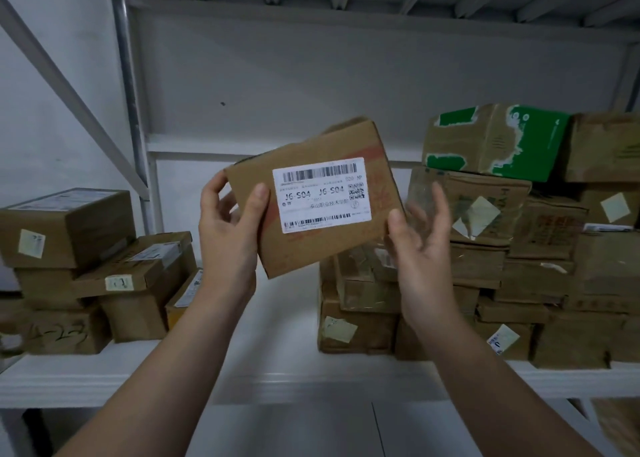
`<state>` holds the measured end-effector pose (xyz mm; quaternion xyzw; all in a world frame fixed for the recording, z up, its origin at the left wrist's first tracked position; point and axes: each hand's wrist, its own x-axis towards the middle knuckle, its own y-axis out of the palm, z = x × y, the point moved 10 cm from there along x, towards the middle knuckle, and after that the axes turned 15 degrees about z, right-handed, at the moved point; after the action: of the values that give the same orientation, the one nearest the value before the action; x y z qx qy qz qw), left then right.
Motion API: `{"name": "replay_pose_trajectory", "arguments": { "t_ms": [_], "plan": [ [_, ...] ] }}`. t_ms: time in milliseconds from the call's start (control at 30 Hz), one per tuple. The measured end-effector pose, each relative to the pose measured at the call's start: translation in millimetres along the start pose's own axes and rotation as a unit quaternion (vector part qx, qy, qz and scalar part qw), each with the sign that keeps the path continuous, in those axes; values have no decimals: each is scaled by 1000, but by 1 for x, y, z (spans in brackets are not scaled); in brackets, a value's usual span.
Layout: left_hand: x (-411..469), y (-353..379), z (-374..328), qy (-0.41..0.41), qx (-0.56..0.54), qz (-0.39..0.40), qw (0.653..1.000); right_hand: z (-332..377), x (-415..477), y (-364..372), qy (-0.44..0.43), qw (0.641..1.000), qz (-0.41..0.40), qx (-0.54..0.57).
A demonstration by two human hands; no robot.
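Cardboard, brown and taped, makes up the small box (314, 198) held up at the centre of the view, tilted so that its right end rides higher, with its white shipping label (322, 195) facing the camera (barcodes top and bottom, "J6-S04" printed twice). The left hand (230, 224) grasps the box's end at 9 o'clock, its thumb (258, 197) pressed on the front just beside the label and its fingers wrapped round the back edge. The right hand (420, 242) is at 4 o'clock of the box, fingers straight, spread and blurred, gripping nothing; its thumb lies at the box's lower right corner, and whether it touches the cardboard I cannot tell. The box hangs in the air above a white shelf (277, 370), well clear of its surface. At 9 o'clock of the view a stack of brown parcels (69, 228) sits on that shelf; at 3 o'clock a taller stack (485, 214) rises behind the right hand, topped at 2 o'clock by a carton (495, 141) with green print. A pale grey wall (311, 76) fills 12 o'clock behind the box
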<state>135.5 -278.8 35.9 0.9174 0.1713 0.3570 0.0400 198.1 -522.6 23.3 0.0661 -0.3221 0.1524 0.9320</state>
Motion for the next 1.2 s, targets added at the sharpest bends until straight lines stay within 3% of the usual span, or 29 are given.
{"name": "replay_pose_trajectory", "arguments": {
  "t_ms": [100, 200, 833, 1033, 1200],
  "plan": [
    [-2, 5, -10, 29, 32, 9, 999, 3, 5, 3, -21, 997, 46, -63],
    [-4, 5, -11, 32, 30, -2, 999, 2, 1, 2, -39, 995, 37, -80],
    [-12, -19, 4, 5, 28, 8, 1000, -12, -8, 25, -36, 998, 46, -30],
    [-31, -45, 33, -92, 30, 53, 994, -28, -4, 50, -10, 994, -16, 106],
    [-71, -77, 79, -183, 6, -31, 983, -58, -5, 107, 37, 995, 70, 66]
  ]
}}
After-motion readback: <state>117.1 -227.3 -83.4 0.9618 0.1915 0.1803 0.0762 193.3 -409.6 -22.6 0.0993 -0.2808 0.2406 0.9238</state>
